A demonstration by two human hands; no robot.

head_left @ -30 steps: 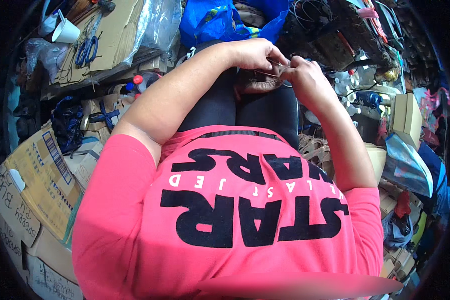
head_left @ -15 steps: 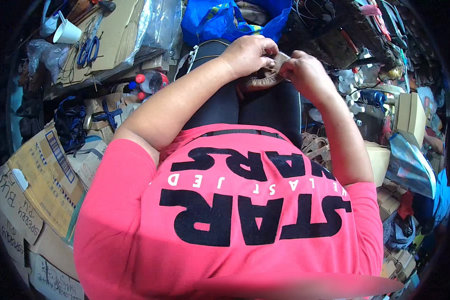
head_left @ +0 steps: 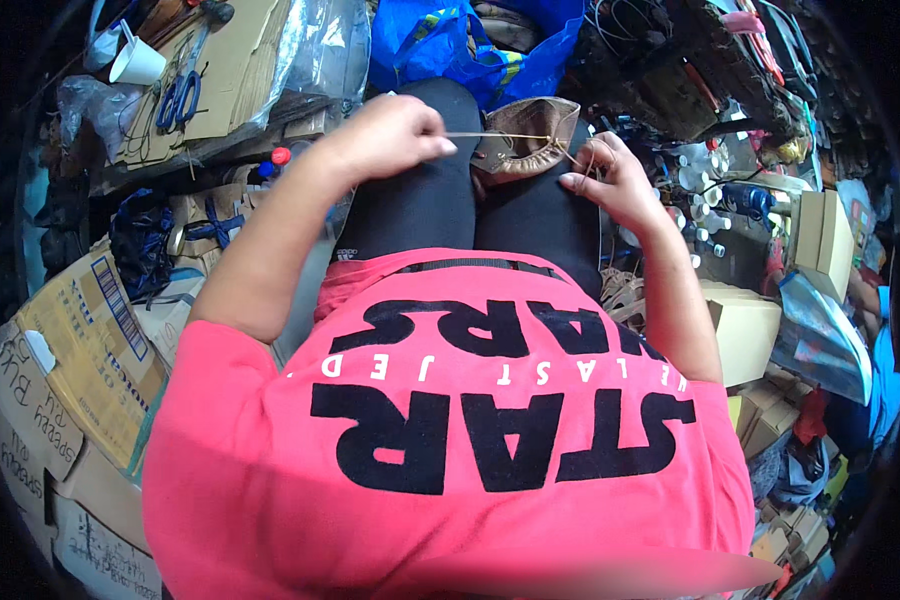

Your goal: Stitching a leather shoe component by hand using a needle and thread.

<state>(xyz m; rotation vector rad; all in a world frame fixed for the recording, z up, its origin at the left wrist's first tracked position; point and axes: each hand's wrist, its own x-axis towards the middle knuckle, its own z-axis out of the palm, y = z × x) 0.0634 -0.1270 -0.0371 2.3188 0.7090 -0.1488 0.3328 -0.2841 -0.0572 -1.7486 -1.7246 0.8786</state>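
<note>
Between my thighs sits a brown shoe upper (head_left: 535, 118), its toe edge gathered into puckers along a row of stitches. A pale thread (head_left: 470, 134) runs taut from a stitch on its right side across to my left hand (head_left: 395, 135), which is closed on it over my left thigh. Just right of the upper, my right hand (head_left: 615, 180) is closed in a pinch on another length of thread coming from the same spot. Whether a needle is in either hand is too small to tell.
A blue bag (head_left: 420, 50) with brown pieces inside stands beyond my knees. At the left lie scissors with blue handles (head_left: 178, 100), cardboard sheets (head_left: 235, 70) and a white cup (head_left: 137, 62). Several small bottles (head_left: 705, 200) and boxes (head_left: 820, 240) crowd the right.
Both hands were close together at the upper. My left hand has drawn away to the left and nearer, stretching the thread; my right has moved slightly right and nearer. The upper is now more exposed.
</note>
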